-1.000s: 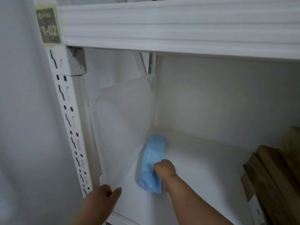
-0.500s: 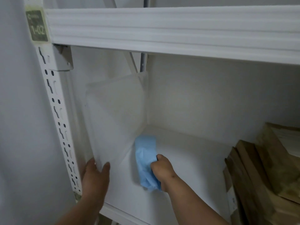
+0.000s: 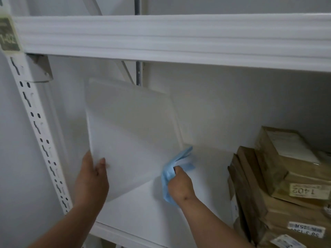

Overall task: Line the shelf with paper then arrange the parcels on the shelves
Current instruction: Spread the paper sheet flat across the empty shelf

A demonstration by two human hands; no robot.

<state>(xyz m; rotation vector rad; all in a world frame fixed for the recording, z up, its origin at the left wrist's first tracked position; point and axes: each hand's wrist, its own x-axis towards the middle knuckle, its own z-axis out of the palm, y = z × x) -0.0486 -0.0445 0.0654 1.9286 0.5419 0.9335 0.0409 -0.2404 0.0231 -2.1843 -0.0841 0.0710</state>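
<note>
The left hand [image 3: 93,178], lower left of the frame, now holds the near edge of the white paper [image 3: 132,133] with thumb over the front and fingers behind; a second ago it was merely reaching toward that edge with nothing in it; half a second ago it had just closed on it. The sheet stands lifted, tilted up against the left side of the bay at centre frame, its lower part running down onto the shelf [image 3: 206,185]; it is not yet laid flat. The right hand [image 3: 180,183], lower centre, has its grip closed around a bunched blue cloth [image 3: 172,174]; the cloth has shifted rightward and deeper along the shelf since the earlier frames, and it reads as crumpled where before it lay as a flatter pad.

Judgement: the shelf is being wiped beneath the raised sheet; lining is in hand but incomplete.

The brown parcels [image 3: 286,176] sit stacked at the right edge of the frame, on the same shelf level, well apart from both hands; more of them shows now than earlier, since the view has swung right. None is yet arranged on the lined area.
</note>
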